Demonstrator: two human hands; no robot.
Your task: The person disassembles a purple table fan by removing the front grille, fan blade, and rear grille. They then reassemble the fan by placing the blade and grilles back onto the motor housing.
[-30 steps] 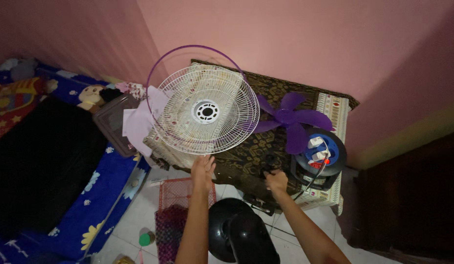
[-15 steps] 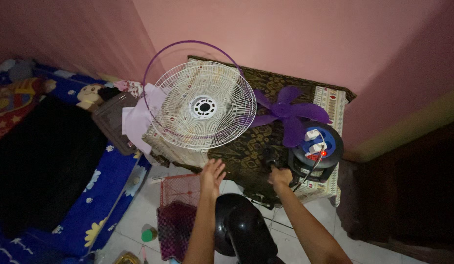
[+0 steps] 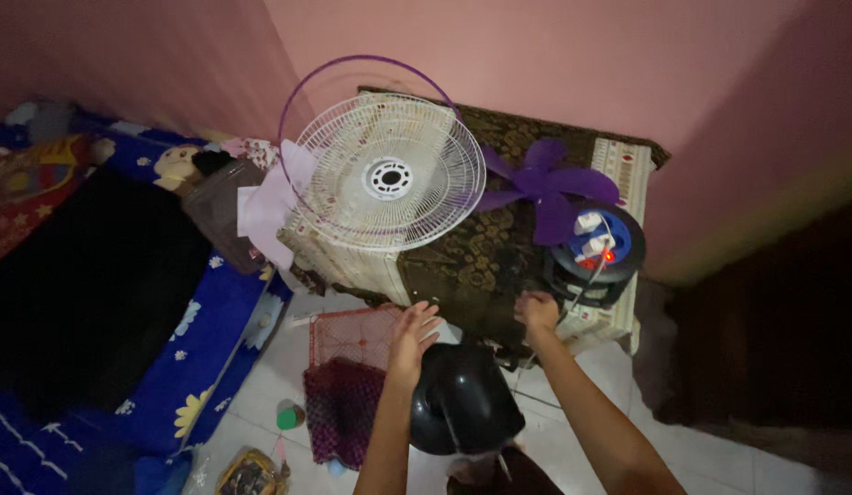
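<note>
Neither hand had a firm grip that could be confirmed. The left hand [image 3: 413,332] was open with fingers spread, held in the air just above the black fan motor housing [image 3: 464,401] and touching nothing. The right hand [image 3: 538,313] was curled at the front edge of the bench [image 3: 462,266], perhaps on something small and dark there, but whether it actually held anything could not be told.

Taking the bench as the landmark: the white wire fan guard [image 3: 389,174] lay on its left part, with a thin purple ring [image 3: 302,96] standing behind it. The purple fan blade [image 3: 547,188] lay on the bench's right part, on the patterned dark cloth. A black cable reel with a blue face, white plugs and a red light [image 3: 595,249] sat at the right front corner. The motor housing stood on the floor just in front of the bench, and a red mesh basket [image 3: 345,376] lay on the tiles at its left front.

To handle the housing well, it would be wise to steady it with the open hand before moving any part, and to keep clear of the reel's cord.

No readable package showed; a small green-capped item [image 3: 288,415] and a crinkled wrapper [image 3: 247,475] lay on the floor, left of the basket.
</note>
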